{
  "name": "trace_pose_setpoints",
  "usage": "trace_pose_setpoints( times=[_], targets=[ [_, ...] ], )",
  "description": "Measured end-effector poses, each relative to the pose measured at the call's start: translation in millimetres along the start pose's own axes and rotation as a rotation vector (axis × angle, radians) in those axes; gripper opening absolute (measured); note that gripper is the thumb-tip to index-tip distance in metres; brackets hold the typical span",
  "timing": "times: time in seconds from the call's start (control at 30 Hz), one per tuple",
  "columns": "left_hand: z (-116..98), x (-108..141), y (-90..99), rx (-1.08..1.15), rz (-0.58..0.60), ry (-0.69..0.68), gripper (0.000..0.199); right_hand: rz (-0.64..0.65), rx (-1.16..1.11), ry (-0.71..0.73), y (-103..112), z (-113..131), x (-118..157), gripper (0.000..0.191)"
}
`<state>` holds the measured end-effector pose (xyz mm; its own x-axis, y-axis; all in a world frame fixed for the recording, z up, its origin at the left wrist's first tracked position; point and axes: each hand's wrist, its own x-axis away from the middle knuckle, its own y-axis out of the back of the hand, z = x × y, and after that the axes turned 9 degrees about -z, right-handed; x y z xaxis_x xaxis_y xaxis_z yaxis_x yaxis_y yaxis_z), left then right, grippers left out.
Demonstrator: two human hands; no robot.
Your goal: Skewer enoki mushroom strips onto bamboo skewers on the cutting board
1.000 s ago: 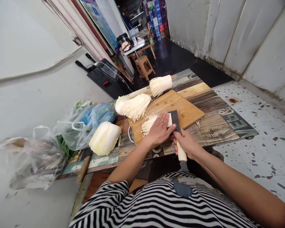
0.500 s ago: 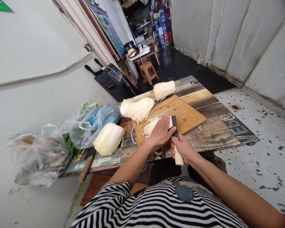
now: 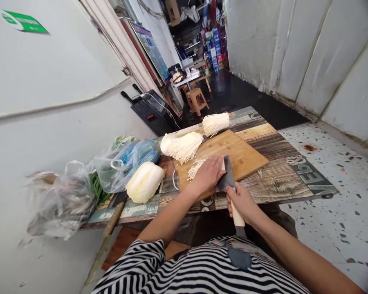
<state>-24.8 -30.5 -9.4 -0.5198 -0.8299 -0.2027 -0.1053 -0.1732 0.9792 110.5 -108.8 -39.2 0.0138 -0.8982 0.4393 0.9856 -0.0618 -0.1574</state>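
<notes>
On the wooden cutting board (image 3: 248,157), a bunch of enoki mushrooms (image 3: 196,168) lies with its thin stems and small caps pointing left. My left hand (image 3: 210,171) presses down on the bunch and holds it, covering much of it. A cleaver (image 3: 225,177) is in my right hand (image 3: 242,202), whose fingers wrap round its pale handle. Its dark blade is tilted so that the flat side shows, close against the cut end of the bunch and the left fingertips. The blade's edge is hidden from me.
More enoki (image 3: 185,147) overlaps the board's far left corner, and another bunch (image 3: 216,123) lies behind it. A napa cabbage piece (image 3: 145,182) sits left of the board. Further left are plastic bags (image 3: 61,200) of vegetables and a second knife (image 3: 114,218), its handle over the table edge.
My right hand has drawn the cleaver slightly toward me and tilted it, so more of the blade's flat shows. My left hand stays on the enoki. The whole view has shifted a little.
</notes>
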Motion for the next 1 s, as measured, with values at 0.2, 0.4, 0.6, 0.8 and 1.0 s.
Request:
trace_pose_setpoints(
  times=[0.2, 0.4, 0.6, 0.8, 1.0],
  targets=[
    [-6, -4, 3.5, -0.078, 0.02, -0.036, 0.058, 0.017, 0.003, -0.029, 2, 3, 0, 0.016],
    [-4, -12, 6.8, -0.016, 0.031, 0.122, 0.059, 0.049, -0.015, -0.073, 8, 10, 0, 0.017],
    [-5, -18, -0.3, 0.01, -0.01, 0.309, 0.045, 0.074, -0.069, -0.129, 13, 12, -1, 0.013],
    [-14, -20, -6.3, 0.086, -0.086, 0.465, 0.038, 0.082, -0.129, -0.162, 15, 8, -3, 0.013],
    [-6, -15, -6.8, 0.353, -0.31, 0.561, 0.036, 0.085, -0.169, -0.174, 17, 5, -2, 0.017]
  ],
)
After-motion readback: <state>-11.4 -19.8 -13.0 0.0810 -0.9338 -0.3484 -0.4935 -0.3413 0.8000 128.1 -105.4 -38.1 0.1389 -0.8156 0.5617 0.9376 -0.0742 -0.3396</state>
